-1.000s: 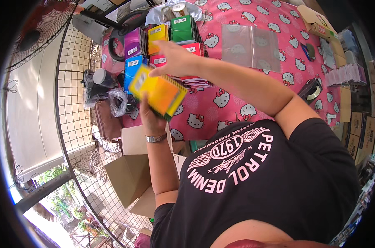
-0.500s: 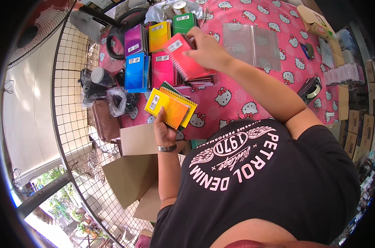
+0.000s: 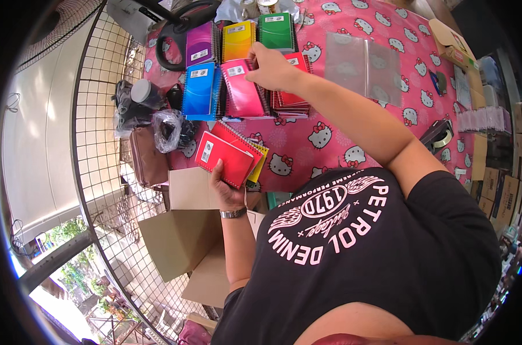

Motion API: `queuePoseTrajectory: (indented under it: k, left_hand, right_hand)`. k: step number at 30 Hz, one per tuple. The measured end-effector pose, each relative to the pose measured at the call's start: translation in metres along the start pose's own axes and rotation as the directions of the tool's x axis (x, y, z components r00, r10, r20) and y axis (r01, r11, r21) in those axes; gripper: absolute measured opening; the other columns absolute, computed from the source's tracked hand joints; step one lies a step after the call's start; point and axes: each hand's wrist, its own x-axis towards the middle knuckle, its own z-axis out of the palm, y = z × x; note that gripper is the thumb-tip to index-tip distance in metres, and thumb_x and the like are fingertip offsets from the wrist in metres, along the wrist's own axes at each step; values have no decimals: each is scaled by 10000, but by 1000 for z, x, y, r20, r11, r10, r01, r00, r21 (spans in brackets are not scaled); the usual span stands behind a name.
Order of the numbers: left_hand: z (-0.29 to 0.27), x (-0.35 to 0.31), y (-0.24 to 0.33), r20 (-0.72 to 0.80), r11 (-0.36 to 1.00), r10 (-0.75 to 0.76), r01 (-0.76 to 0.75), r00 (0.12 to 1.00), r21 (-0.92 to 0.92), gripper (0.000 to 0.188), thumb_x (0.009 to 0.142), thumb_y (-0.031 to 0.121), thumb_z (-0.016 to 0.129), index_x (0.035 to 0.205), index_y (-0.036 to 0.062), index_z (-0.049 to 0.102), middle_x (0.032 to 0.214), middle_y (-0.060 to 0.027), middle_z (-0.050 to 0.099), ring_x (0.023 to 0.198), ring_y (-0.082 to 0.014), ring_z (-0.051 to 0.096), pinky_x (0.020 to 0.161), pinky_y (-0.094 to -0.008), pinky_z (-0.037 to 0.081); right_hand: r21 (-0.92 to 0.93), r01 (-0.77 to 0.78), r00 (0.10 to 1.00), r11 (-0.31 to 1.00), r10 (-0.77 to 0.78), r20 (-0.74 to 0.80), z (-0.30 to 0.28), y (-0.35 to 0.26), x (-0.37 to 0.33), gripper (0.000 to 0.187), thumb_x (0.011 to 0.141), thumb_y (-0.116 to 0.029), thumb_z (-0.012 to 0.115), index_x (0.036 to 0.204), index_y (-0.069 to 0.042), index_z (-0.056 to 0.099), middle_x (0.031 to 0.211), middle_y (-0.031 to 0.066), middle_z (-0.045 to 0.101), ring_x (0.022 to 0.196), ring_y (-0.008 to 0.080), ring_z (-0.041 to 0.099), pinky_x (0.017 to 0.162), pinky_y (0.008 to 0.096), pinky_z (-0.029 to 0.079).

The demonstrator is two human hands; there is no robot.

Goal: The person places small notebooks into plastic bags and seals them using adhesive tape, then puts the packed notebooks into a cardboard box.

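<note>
My left hand grips a small bundle of spiral notebooks, with a red notebook on top and a yellow notebook showing below it. Farther up the table, my right hand is closed on the right edge of a pink notebook, which sits slightly tilted on its pile. Around it lie piles of blue notebooks, purple notebooks, yellow-orange notebooks, green notebooks and red notebooks. The right fingertips are partly hidden.
Clear plastic sleeves lie right of the piles on the pink patterned tablecloth. A tape dispenser stands at the right. An open cardboard box is below left, near a brown pouch and a wire grid.
The red notebook from my right hand now tops the bundle in my left hand, covering the yellow one. My right hand has moved left onto the pink pile. The view has shifted slightly.
</note>
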Motion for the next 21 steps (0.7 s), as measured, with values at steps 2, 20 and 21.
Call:
queuePoseTrajectory:
  k: [2,20,21]
  left_hand:
    - [-13,-1,3,-4,999,7,-7,1000,35,558,857,294,650,1316,50,445,1235,-119,597,1092,-299,614,881,-490,546]
    - [-14,-52,-2,-132,961,31,7,991,276,556,793,350,659,1248,61,521,1187,-115,614,1085,-276,593,920,-478,498]
    - [-2,-50,-8,-140,947,-4,49,990,318,568,801,364,654,1261,62,511,1202,-124,605,1110,-277,582,933,-481,495]
  right_hand:
    - [5,79,985,997,-79,155,-22,-51,-4,481,738,-191,747,1110,-10,500,924,165,637,835,268,640,747,343,517]
    - [-376,689,714,619,-493,497,64,-135,76,299,756,-256,691,1016,-110,674,955,112,696,925,307,665,758,496,508]
    - [-208,694,719,690,-651,243,44,-122,66,509,714,-384,744,1102,-70,641,992,158,690,927,357,655,770,438,529]
